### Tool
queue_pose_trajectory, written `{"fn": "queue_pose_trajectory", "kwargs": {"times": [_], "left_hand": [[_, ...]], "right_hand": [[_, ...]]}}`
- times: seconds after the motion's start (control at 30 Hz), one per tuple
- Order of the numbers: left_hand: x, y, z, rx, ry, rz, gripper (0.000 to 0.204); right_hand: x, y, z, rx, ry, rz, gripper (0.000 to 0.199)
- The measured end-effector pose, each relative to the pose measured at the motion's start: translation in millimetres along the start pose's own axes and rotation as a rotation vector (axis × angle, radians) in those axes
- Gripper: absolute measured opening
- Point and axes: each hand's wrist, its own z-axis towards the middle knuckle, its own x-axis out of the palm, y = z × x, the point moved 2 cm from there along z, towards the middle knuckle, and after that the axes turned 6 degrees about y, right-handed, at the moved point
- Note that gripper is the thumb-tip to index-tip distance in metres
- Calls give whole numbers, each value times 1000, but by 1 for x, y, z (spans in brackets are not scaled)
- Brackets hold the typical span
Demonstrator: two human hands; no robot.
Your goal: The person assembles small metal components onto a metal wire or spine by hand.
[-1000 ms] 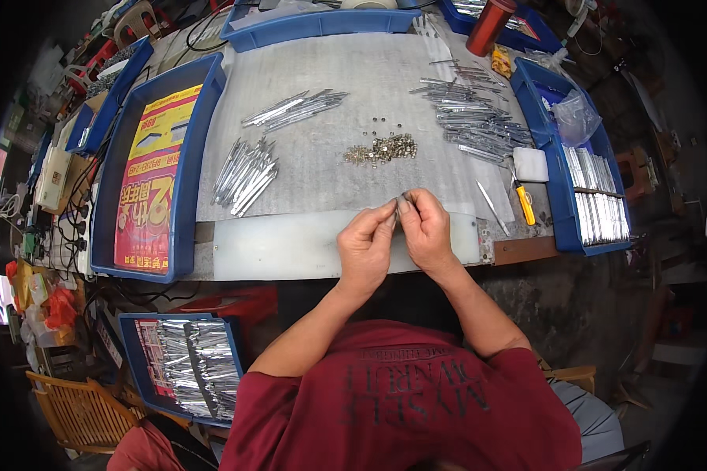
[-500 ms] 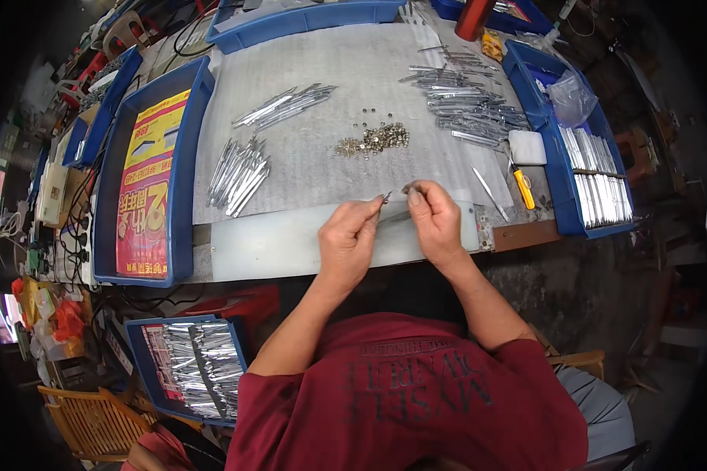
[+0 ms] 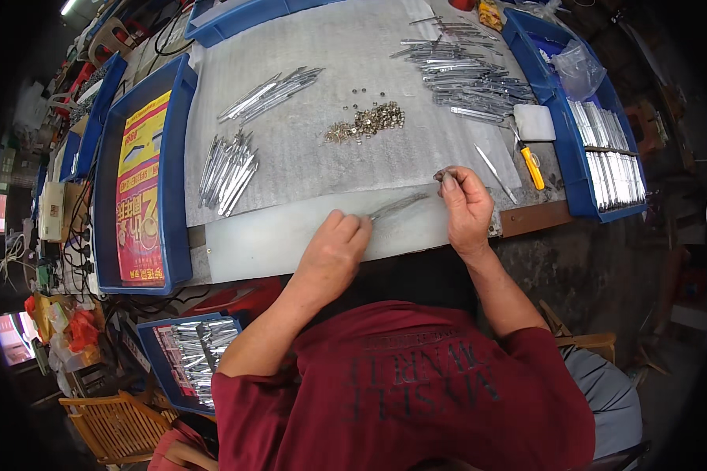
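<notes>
My left hand [image 3: 336,250] rests on the white board [image 3: 275,239] at the table's front edge and pinches the near end of a thin metal strip [image 3: 398,206] that points up and to the right. My right hand [image 3: 465,206] is a short way to the right of the strip's far end, fingers pinched on a small metal piece [image 3: 440,174]. A heap of small brass-coloured rivets [image 3: 367,122] lies on the grey foam sheet [image 3: 330,86] beyond both hands.
Piles of metal strips lie at the left [image 3: 228,166], upper middle [image 3: 269,88] and upper right [image 3: 467,74]. A yellow-handled tool [image 3: 531,163] lies by a white block [image 3: 535,122]. Blue trays flank the table: one with a red-yellow package [image 3: 140,192], one with strips [image 3: 605,153].
My hands have moved apart: the left one drew back toward the front edge with the strip, the right one shifted right with its small piece.
</notes>
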Motion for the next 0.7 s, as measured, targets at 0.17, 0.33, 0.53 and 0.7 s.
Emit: {"fn": "queue_pose_trajectory", "kwargs": {"times": [0.17,0.33,0.53,0.7], "left_hand": [[22,-7,35,93,-42,-35,33],[32,-14,52,126,-90,-115,32],[4,-1,13,-14,-92,-114,37],[3,-2,4,-83,-16,-91,36]], "right_hand": [[3,2,-3,-1,3,56,12],[0,-1,-3,13,7,158,12],[0,-2,0,30,31,180,12],[-2,-1,2,38,40,143,12]]}}
